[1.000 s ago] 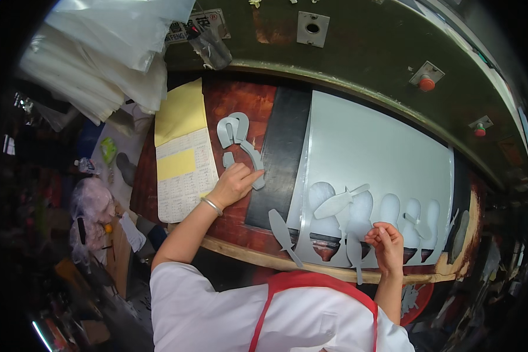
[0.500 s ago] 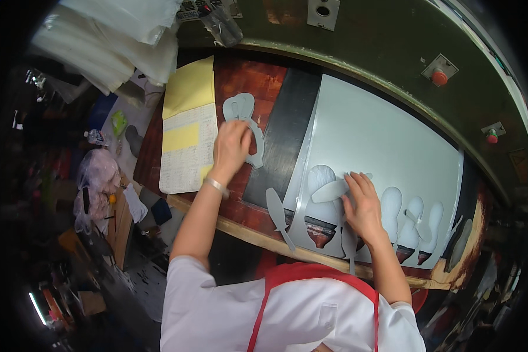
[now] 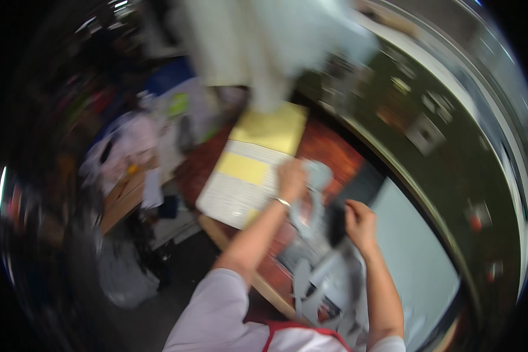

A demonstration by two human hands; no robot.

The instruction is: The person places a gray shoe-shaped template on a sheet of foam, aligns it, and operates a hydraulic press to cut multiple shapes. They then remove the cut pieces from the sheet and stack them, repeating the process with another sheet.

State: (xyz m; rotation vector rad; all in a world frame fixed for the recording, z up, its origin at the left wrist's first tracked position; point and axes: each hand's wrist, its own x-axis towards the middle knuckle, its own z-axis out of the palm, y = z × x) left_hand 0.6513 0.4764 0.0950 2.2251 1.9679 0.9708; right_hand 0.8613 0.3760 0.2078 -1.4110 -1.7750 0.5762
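Observation:
My left hand (image 3: 292, 179) is over the table between the notebook and a small stack of grey sole-shaped cut pieces (image 3: 318, 175). Its fingers point down and are smeared, so their grip is hidden. A grey looped piece (image 3: 308, 214) lies just below the stack, beside my left wrist. My right hand (image 3: 362, 226) hovers near the left edge of a large pale grey sheet (image 3: 419, 252), with fingers curled in; what they hold, if anything, does not show. Loose grey offcuts (image 3: 301, 278) and cut-out openings lie at the near edge of the sheet.
An open notebook (image 3: 237, 190) with yellow paper lies on the reddish table (image 3: 208, 155). White plastic sheeting (image 3: 234, 41) hangs above it. Behind the table stands a green machine beam (image 3: 416, 138) with a red button (image 3: 480, 217). A pink bagged bundle (image 3: 132, 144) lies at left.
The whole view has swung left and is blurred. My right hand has moved from the cut-outs at the near edge to the sheet's left side. My left hand remains by the stacked pieces.

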